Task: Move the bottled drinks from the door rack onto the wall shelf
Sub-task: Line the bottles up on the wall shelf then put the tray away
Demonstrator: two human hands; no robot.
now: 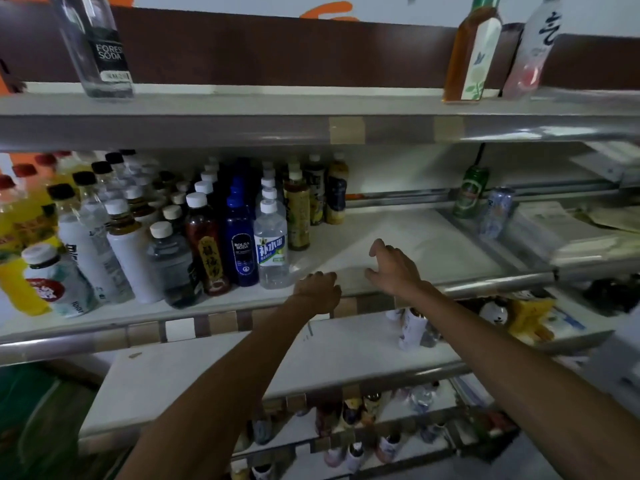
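Hands empty over bare patch of wall shelf (415, 237), mid-frame: left hand (317, 292) loosely curled, right hand (391, 268) spread. Likely between placements; next: fetch another drink, set beside clear bottle (272, 244).

— What stands on your middle shelf (433, 237)?
— Bottles (239, 233), upright and packed close, all on its left half.
— And the top shelf (277, 103) above you?
— A clear soda bottle (100, 53) at your left. At the right, an amber bottle (472, 57) with a pink bottle (530, 53) just beside it.
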